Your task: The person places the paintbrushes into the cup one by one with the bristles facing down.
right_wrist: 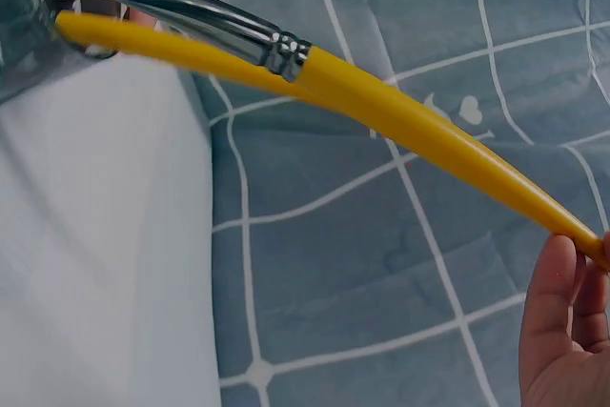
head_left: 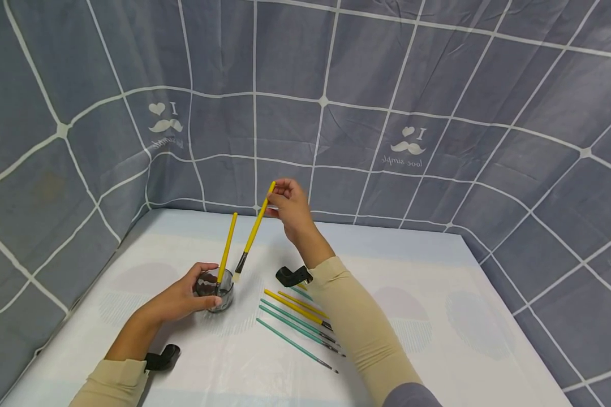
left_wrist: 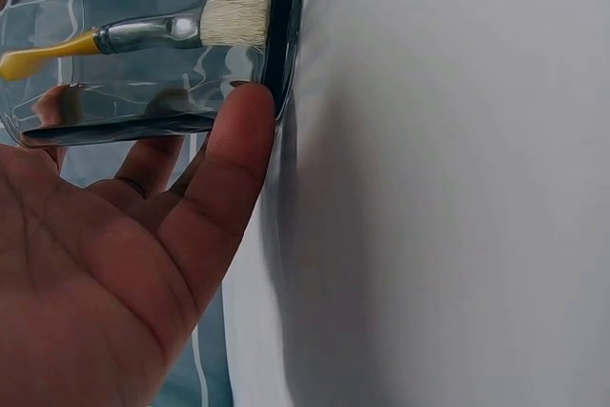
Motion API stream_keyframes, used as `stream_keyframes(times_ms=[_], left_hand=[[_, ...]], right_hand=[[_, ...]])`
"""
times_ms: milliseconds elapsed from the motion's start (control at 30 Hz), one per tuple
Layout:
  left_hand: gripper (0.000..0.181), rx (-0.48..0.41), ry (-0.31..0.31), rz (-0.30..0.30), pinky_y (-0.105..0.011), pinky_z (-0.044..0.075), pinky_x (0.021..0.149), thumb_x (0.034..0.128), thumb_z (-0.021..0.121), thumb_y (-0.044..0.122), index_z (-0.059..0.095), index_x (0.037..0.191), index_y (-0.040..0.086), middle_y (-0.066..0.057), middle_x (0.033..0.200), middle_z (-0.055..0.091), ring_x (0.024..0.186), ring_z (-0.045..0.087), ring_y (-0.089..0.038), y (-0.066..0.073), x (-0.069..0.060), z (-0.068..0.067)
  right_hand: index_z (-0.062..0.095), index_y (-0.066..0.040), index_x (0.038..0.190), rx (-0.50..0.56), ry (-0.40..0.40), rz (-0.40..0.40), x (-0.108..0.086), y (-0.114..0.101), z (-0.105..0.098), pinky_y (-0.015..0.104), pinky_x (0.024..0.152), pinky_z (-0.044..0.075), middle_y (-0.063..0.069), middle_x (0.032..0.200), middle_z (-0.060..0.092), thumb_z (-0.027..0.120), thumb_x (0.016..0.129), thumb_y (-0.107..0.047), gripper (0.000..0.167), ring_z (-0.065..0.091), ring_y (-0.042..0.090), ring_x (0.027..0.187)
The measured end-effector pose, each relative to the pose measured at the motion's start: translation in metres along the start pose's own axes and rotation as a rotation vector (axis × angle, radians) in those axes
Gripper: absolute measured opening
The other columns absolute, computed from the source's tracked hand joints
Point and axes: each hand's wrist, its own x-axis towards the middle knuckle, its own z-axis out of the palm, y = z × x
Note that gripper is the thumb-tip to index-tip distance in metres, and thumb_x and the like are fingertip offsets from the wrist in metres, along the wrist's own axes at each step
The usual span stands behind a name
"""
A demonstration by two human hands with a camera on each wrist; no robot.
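My left hand [head_left: 185, 294] curls its fingers and thumb round a clear glass [head_left: 225, 298] on the table. Inside the glass leans a yellow-handled paintbrush [head_left: 227, 243]; the left wrist view shows its pale bristles [left_wrist: 235, 21] near the glass bottom. My right hand [head_left: 292, 209] pinches the handle end of a second yellow paintbrush [head_left: 257, 226], held tilted with bristles down. Its bristle tip is beside the glass rim in the head view; whether it touches the rim I cannot tell. In the right wrist view, fingertips [right_wrist: 562, 259] grip the handle's thin end.
Several green paintbrushes [head_left: 290, 337] and some yellow paintbrushes [head_left: 292, 304] lie side by side on the white table [head_left: 193, 362], partly under the right forearm. A grey curtain with white grid lines [head_left: 290, 130] hangs round the back and sides. Black wrist cameras [head_left: 291, 277] sit on both wrists.
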Motion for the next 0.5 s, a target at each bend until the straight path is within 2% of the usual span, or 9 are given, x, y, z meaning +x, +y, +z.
stream_keyframes(times_ms=[33, 233, 267, 500], left_hand=[[0.079, -0.002, -0.001, 0.002, -0.043, 0.047, 0.086, 0.0875, 0.077, 0.023, 0.028, 0.146, 0.003, -0.022, 0.131, 0.05, 0.113, 0.053, -0.034, 0.0, 0.0, 0.0], [0.079, -0.006, -0.002, 0.005, -0.041, 0.047, 0.084, 0.0872, 0.077, 0.023, 0.029, 0.146, 0.003, -0.022, 0.13, 0.051, 0.113, 0.053, -0.034, 0.001, 0.0, 0.0], [0.079, -0.001, -0.003, 0.007, -0.041, 0.047, 0.084, 0.0874, 0.077, 0.023, 0.028, 0.146, 0.003, -0.023, 0.13, 0.051, 0.113, 0.053, -0.034, 0.001, 0.0, 0.0], [0.08, 0.002, 0.005, -0.024, -0.043, 0.046, 0.086, 0.0865, 0.078, 0.023, 0.029, 0.146, 0.003, -0.022, 0.13, 0.052, 0.115, 0.053, -0.035, 0.002, 0.001, 0.001]], right_hand=[[0.052, -0.007, 0.116, 0.008, 0.008, -0.002, 0.0, 0.001, 0.003, 0.05, 0.089, 0.05, 0.006, 0.098, 0.054, 0.059, 0.095, 0.006, 0.025, 0.062, 0.018, 0.083], [0.054, -0.008, 0.113, -0.007, 0.022, 0.001, -0.005, 0.011, 0.017, 0.038, 0.078, 0.055, 0.004, 0.096, 0.055, 0.06, 0.094, 0.005, 0.024, 0.062, 0.019, 0.083], [0.054, -0.008, 0.113, -0.014, 0.015, 0.004, -0.006, 0.013, 0.019, 0.035, 0.075, 0.055, 0.004, 0.096, 0.055, 0.06, 0.095, 0.005, 0.024, 0.062, 0.019, 0.083], [0.053, -0.008, 0.113, -0.046, -0.036, 0.026, -0.015, 0.033, 0.031, 0.033, 0.074, 0.055, 0.003, 0.095, 0.052, 0.06, 0.095, 0.004, 0.023, 0.06, 0.017, 0.083]])
